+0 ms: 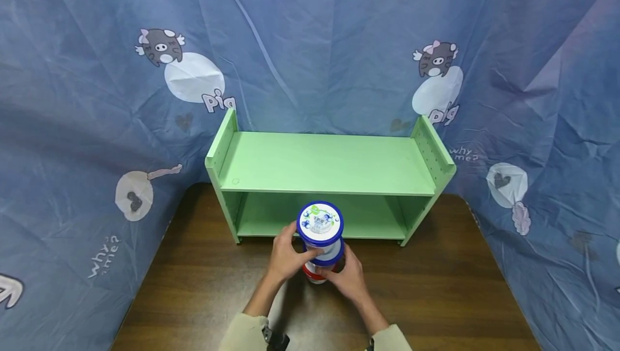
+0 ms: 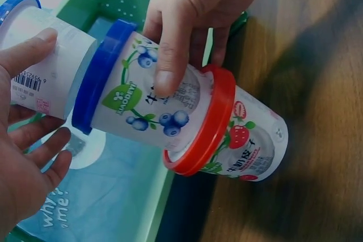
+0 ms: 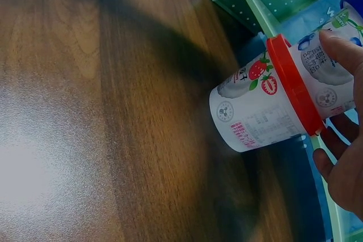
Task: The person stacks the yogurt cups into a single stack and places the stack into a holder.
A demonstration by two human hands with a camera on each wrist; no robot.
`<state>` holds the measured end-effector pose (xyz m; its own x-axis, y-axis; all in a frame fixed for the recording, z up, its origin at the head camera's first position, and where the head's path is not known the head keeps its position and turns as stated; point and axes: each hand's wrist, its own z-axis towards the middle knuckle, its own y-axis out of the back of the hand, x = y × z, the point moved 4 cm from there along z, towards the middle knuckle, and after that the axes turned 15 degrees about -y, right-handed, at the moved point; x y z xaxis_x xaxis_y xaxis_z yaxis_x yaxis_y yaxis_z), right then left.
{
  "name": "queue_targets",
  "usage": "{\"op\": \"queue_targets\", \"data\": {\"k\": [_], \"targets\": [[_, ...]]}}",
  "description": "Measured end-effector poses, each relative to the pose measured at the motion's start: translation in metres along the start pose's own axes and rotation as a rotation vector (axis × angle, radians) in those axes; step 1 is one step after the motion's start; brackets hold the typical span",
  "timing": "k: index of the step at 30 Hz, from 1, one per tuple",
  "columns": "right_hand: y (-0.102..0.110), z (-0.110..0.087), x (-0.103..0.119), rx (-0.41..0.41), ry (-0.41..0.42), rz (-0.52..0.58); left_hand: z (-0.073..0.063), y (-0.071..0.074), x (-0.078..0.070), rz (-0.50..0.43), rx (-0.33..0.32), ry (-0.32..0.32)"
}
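Observation:
Three yogurt cups stand in a stack on the table. At the bottom is a strawberry cup [image 2: 249,140] with a red lid. A blueberry cup [image 2: 139,92] with a blue lid sits on it, and my right hand [image 1: 350,280] grips that middle cup, thumb across its printed side in the left wrist view. My left hand [image 1: 284,257] holds the top cup [image 1: 319,223], also blue-lidded, between thumb and fingers. In the left wrist view the top cup's base is right at the middle cup's lid.
Behind the stack stands a light green two-tier shelf [image 1: 319,162] with raised side panels. The brown wooden table [image 1: 208,286] extends to both sides. A blue cloth [image 1: 310,44] with pig prints hangs around the back and sides.

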<state>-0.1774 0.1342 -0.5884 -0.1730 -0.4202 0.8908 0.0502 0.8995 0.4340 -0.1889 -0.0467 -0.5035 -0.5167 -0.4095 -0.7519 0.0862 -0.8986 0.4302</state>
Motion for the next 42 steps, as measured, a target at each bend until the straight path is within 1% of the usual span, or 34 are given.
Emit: {"op": "queue_targets", "data": {"k": [3,11,17,22,28,33,37,42], "targets": [[-0.0003,0.0002,0.0002,-0.004,0.005,0.001,-0.001,-0.0022,0.0018,0.017,0.009,0.01],[-0.0008,0.0002,0.0014,-0.001,0.003,-0.002,-0.0017,-0.0062,0.0044,0.021,0.022,-0.012],[-0.0003,-0.0009,0.002,-0.008,0.009,-0.009,-0.0024,-0.0073,0.0054,0.017,0.033,-0.005],[-0.0006,-0.0003,0.0006,-0.008,0.002,-0.013,-0.0019,-0.0079,0.0054,0.016,0.036,-0.012],[-0.0005,0.0001,0.0,-0.004,-0.005,-0.008,-0.0018,-0.0088,0.0056,0.005,0.032,-0.025],[-0.0001,0.0,-0.0001,-0.007,0.005,-0.002,-0.0015,-0.0095,0.0064,-0.009,0.027,-0.042],[0.0,-0.0001,-0.0003,-0.006,0.008,-0.004,-0.0017,-0.0095,0.0074,-0.035,0.032,-0.038],[-0.0001,-0.0005,-0.0006,0.002,0.009,-0.004,-0.0018,-0.0096,0.0075,-0.03,0.047,-0.038]]}}
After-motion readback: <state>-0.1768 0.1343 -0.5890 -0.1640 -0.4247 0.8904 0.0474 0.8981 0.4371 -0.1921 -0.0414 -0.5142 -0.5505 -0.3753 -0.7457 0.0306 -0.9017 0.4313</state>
